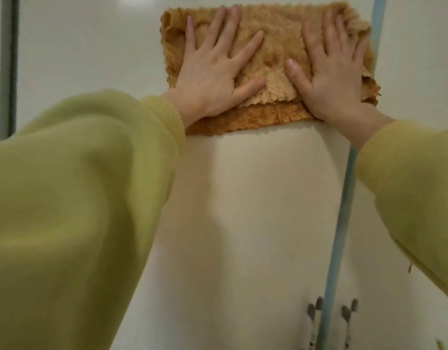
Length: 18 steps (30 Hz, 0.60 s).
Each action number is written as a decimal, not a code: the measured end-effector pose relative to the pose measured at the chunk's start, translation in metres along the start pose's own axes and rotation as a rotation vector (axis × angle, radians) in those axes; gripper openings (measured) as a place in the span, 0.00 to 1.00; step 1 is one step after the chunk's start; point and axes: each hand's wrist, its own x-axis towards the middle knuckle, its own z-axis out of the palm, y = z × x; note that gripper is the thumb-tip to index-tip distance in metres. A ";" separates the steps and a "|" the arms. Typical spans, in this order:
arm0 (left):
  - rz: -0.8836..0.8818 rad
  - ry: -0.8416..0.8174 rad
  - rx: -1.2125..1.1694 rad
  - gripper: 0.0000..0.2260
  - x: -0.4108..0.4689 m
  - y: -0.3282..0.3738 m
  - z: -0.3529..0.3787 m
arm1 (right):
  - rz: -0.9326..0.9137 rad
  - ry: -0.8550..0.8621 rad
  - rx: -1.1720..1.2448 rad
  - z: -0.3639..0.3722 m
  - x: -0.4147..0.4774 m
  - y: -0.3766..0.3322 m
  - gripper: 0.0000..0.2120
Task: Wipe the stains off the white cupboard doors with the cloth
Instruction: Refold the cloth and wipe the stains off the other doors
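Tan cloth (276,41), spread flat at 12 o'clock on white cupboard door (243,210), left hand (210,79) and right hand (336,82) pressed on it side by side, fingers straight and spread, dark stains (311,310) at 5 o'clock

Light: dim, warm, soft — pale glare at top of the door (243,223)
Shadow: broad, beneath the cloth (273,34)
Blur: near sleeves (79,198) soft — edges bowed

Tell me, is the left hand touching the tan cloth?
Touching. The head view shows the left hand flat on the tan cloth, fingers spread, pressing it against the white cupboard door.
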 end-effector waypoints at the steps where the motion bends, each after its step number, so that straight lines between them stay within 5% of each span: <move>1: 0.012 0.003 -0.001 0.31 -0.009 0.008 0.002 | 0.008 -0.008 -0.004 0.002 -0.014 0.003 0.32; 11: 0.074 -0.103 -0.012 0.33 -0.153 0.072 0.030 | 0.006 -0.160 0.123 0.019 -0.166 -0.023 0.32; 18: 0.022 -0.186 -0.011 0.28 -0.230 0.098 0.038 | 0.172 -0.205 0.227 0.029 -0.236 -0.076 0.30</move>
